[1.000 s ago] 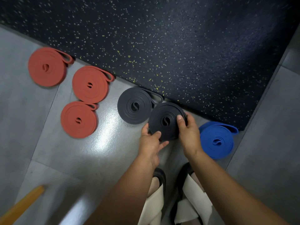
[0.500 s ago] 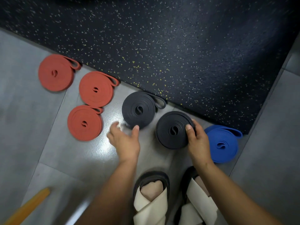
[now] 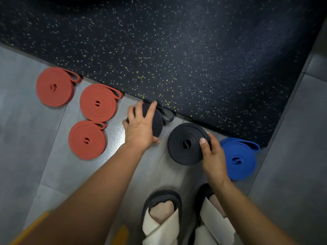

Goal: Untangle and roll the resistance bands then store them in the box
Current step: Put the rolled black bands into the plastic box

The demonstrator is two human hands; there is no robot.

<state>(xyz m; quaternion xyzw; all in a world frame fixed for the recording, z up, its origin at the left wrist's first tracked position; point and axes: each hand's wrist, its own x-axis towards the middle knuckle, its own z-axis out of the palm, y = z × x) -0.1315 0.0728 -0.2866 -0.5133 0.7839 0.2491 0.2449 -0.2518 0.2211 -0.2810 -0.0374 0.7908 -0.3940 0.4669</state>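
"Resistance bands [image 3: 98, 102]: where are they found?"

"Six rolls are seen on the grey tiled floor [image 3: 26, 138], along the edge of the speckled black mat [image 3: 177, 50]. Three red rolls [image 3: 87, 139] are grouped at the left, two black rolls are set in the middle, and a blue roll [image 3: 238, 158] is laid at the right."

"How is the left hand [image 3: 139, 126] placed?"

"It is spread over the left black roll [image 3: 157, 124]. The fingers [image 3: 141, 106] are hooked over its far rim and the thumb is pressed against its near side, so the roll is gripped."

"And the right hand [image 3: 214, 156]?"

"The right black roll [image 3: 184, 147] is pinched at its right edge: the thumb is laid on top and the fingers are curled behind the rim. The blue roll is just beside that hand."

"What else is shown?"

"Two sandalled feet [image 3: 162, 218] are seen at the bottom edge. A blurred yellow object [image 3: 31, 228] at the lower left cannot be identified."
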